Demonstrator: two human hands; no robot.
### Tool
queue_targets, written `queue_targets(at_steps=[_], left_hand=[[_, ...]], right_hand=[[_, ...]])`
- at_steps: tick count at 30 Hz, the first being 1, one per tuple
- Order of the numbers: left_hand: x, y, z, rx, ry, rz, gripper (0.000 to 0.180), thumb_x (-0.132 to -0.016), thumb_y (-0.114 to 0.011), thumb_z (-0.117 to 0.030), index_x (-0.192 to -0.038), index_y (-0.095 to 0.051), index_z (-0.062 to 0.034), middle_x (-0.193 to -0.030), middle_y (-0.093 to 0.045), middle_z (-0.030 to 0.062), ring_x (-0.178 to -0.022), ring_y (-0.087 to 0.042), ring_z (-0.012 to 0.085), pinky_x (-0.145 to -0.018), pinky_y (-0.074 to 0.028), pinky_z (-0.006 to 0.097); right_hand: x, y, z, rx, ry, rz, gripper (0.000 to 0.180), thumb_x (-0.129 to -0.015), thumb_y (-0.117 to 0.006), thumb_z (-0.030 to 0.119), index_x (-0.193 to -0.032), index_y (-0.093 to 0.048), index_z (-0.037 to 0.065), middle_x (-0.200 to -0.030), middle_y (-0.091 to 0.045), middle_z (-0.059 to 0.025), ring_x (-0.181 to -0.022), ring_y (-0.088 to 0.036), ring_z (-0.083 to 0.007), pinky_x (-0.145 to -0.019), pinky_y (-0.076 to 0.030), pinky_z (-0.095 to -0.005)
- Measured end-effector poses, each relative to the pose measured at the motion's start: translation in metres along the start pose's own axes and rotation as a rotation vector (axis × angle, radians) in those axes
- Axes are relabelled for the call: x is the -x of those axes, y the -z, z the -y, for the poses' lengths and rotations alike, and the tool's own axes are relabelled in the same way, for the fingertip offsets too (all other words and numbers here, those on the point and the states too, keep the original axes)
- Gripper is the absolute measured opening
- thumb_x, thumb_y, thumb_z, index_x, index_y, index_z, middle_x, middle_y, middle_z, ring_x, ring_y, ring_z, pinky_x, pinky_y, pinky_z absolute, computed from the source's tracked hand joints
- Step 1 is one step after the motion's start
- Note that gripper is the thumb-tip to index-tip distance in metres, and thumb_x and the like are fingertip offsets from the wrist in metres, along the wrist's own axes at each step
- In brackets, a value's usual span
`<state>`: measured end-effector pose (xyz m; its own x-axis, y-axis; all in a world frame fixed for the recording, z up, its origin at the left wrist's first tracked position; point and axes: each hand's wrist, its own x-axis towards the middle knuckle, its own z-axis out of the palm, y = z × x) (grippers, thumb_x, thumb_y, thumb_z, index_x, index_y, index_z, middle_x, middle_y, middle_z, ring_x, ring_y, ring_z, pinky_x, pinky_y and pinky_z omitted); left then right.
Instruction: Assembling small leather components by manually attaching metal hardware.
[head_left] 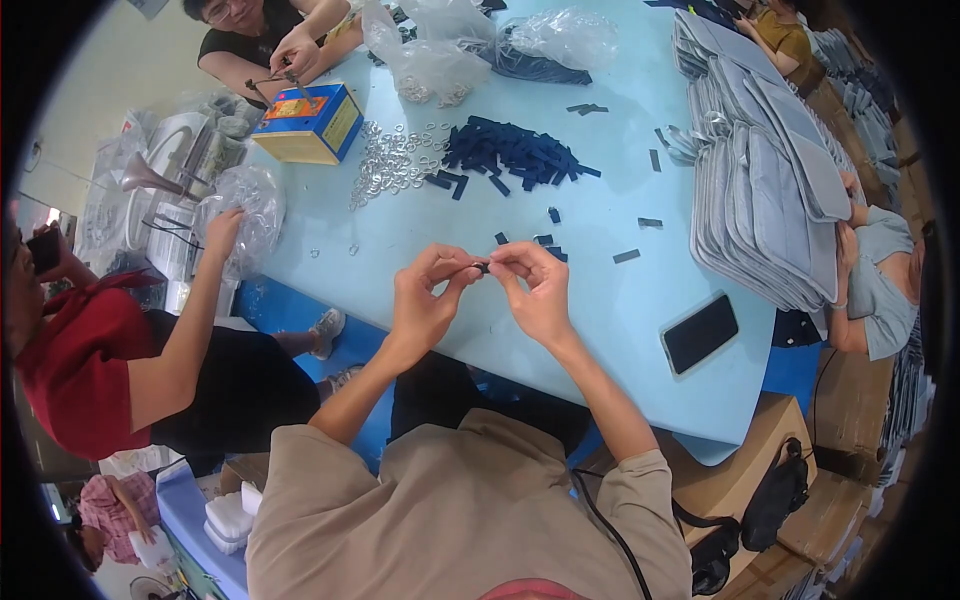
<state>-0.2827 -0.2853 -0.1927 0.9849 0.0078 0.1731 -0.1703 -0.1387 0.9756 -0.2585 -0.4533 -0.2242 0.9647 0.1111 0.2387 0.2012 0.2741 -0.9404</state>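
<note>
Over the near side of the table, my left hand (428, 297) and my right hand (538, 297) meet, each pinching a small dark strip (482, 268) between thumb and fingertips. Fingertips hide most of the strip, so I cannot tell whether a ring is on it. Just beyond my right hand lie a few short navy pieces (545, 240). Farther off is a heap of navy fabric strips (512, 152). To its left spreads a scatter of small silvery metal rings (392, 165).
A pale blue table (600, 320) carries a black-screened phone (700, 334) at right and stacked grey padded covers (750, 210) beyond. A blue and yellow box (312, 125) stands far left, near plastic bags (425, 55). Co-workers sit around; one's hand (225, 228) reaches toward a clear bag (250, 200).
</note>
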Motion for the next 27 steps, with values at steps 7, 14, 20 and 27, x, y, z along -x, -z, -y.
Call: queue_targets(at_steps=[7, 14, 20, 27], left_hand=[[-0.002, 0.001, 0.004, -0.018, -0.036, 0.008, 0.017, -0.094, -0.070, 0.008, -0.106, -0.059, 0.0026, -0.104, -0.076, 0.0166, -0.099, -0.073, 0.0179, -0.089, -0.058, 0.030], [0.000, 0.005, 0.001, 0.108, 0.068, -0.006, 0.018, -0.094, -0.072, 0.004, -0.108, -0.061, 0.0021, -0.102, -0.076, 0.0162, -0.099, -0.073, 0.0175, -0.088, -0.059, 0.030], [0.001, 0.011, 0.012, 0.114, 0.063, 0.005, 0.015, -0.094, -0.074, -0.001, -0.107, -0.067, 0.0034, -0.097, -0.075, 0.0106, -0.093, -0.072, 0.0155, -0.085, -0.059, 0.029], [-0.001, 0.024, 0.011, 0.355, 0.291, 0.149, 0.014, -0.098, -0.072, -0.008, -0.108, -0.069, 0.0006, -0.094, -0.074, 0.0084, -0.082, -0.069, 0.0141, -0.077, -0.055, 0.027]], right_hand=[[0.000, 0.000, -0.002, 0.012, -0.038, 0.025, 0.017, -0.092, -0.071, -0.006, -0.108, -0.067, -0.003, -0.100, -0.069, -0.0079, -0.096, -0.070, -0.0144, -0.089, -0.059, -0.0298], [0.000, 0.000, -0.004, 0.012, 0.014, 0.041, 0.015, -0.091, -0.072, -0.006, -0.105, -0.069, -0.003, -0.099, -0.071, -0.0088, -0.095, -0.072, -0.0159, -0.090, -0.059, -0.0301], [-0.001, 0.002, -0.004, -0.074, -0.036, 0.091, 0.013, -0.090, -0.073, -0.006, -0.103, -0.070, -0.004, -0.099, -0.072, -0.0093, -0.095, -0.072, -0.0161, -0.090, -0.060, -0.0303], [-0.001, 0.010, -0.001, -0.339, -0.307, 0.216, 0.015, -0.095, -0.072, -0.001, -0.109, -0.069, -0.003, -0.101, -0.072, -0.0096, -0.094, -0.072, -0.0174, -0.088, -0.059, -0.0322]])
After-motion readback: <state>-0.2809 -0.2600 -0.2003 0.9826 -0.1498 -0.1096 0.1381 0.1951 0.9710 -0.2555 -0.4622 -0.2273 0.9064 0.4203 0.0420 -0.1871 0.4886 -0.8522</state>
